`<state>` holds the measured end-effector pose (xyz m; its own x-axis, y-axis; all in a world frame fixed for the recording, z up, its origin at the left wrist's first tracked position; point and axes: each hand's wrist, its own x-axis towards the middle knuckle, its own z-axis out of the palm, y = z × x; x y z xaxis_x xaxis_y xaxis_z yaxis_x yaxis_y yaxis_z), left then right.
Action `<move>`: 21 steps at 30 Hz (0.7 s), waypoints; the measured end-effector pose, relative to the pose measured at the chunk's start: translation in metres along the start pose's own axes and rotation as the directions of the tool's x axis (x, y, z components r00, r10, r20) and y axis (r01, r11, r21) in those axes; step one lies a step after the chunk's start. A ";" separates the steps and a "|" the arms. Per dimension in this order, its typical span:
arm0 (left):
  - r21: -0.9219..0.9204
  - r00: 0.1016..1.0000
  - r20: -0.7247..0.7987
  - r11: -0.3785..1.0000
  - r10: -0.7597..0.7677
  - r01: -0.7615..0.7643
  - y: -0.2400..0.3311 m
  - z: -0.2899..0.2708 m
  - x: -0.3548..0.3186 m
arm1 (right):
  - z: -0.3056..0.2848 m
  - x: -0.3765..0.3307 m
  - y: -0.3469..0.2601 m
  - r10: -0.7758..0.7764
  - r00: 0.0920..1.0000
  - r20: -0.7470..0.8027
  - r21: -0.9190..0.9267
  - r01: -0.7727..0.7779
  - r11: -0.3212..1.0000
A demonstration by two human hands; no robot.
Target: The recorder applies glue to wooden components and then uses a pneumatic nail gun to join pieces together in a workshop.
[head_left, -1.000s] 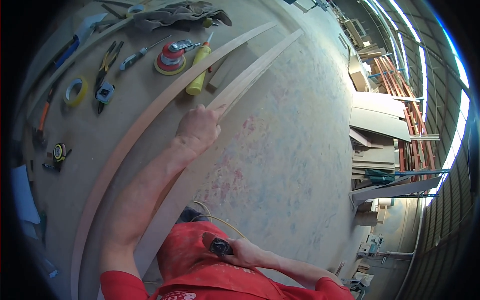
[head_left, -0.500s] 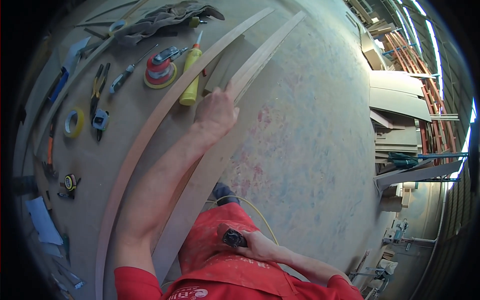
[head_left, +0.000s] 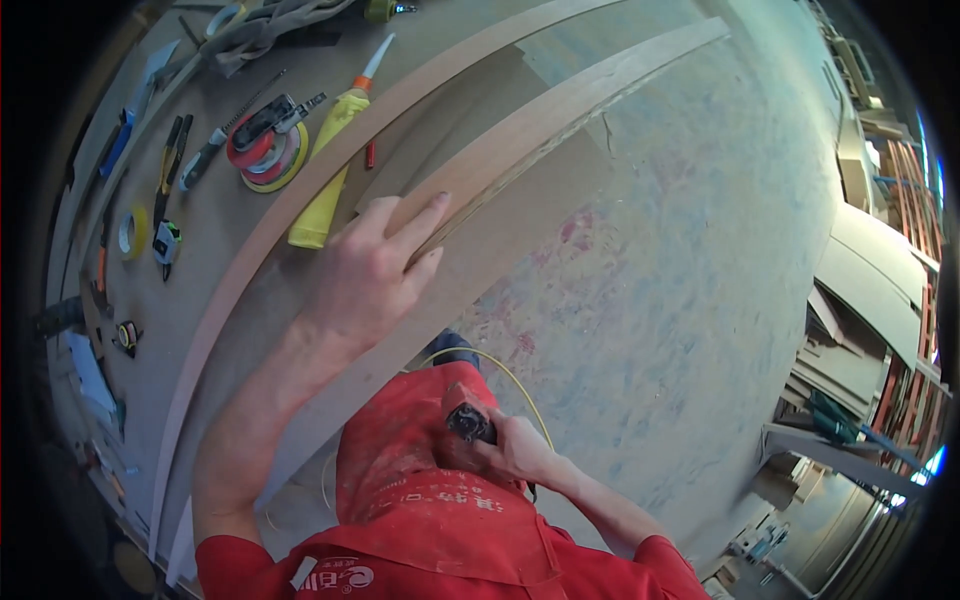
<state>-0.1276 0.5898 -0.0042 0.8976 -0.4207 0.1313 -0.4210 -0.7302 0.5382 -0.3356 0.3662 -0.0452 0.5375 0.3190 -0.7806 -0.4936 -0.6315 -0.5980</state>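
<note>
A curved wooden strip with a rough near edge lies over the table edge, its far end reaching out above the floor. My left hand grips this strip, index finger along its face and thumb by the near edge; the other fingers are partly hidden. In front of my apron, my right hand is closed round a red and black hand-held tool, whose exact kind does not show. Another curved wooden strip runs to the left of my left forearm.
Beyond that strip lie a yellow glue bottle, a round sander, a screwdriver, pliers, a tape roll and tape measures. A yellow hose trails by my foot. Stacked boards stand at right.
My view has shifted. My left hand has changed its hold: its index finger and thumb now extend along the strip. My right hand still holds the tool by the apron.
</note>
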 end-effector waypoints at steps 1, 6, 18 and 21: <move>-0.001 1.000 -0.022 1.000 0.017 -0.017 0.000 -0.001 0.001 | -0.013 0.004 0.011 0.018 1.000 0.003 -0.006 -0.018 1.000; -0.007 0.997 -0.073 1.000 0.017 -0.018 0.004 -0.001 0.001 | -0.076 0.003 0.008 -0.020 0.998 -0.056 0.037 0.022 0.999; -0.062 0.992 -0.072 0.994 -0.099 0.095 0.005 0.004 -0.001 | -0.182 0.041 -0.033 -0.555 0.780 0.290 -0.721 0.559 0.409; -0.072 0.991 -0.057 0.990 -0.122 0.118 0.008 0.005 0.001 | -0.199 0.067 -0.048 -0.549 0.718 0.428 -0.764 0.612 0.205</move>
<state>-0.1309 0.5812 -0.0036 0.9482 -0.2972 0.1119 -0.3018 -0.7338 0.6087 -0.1393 0.2773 -0.0328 0.3644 0.8780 -0.3102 0.7499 -0.4742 -0.4612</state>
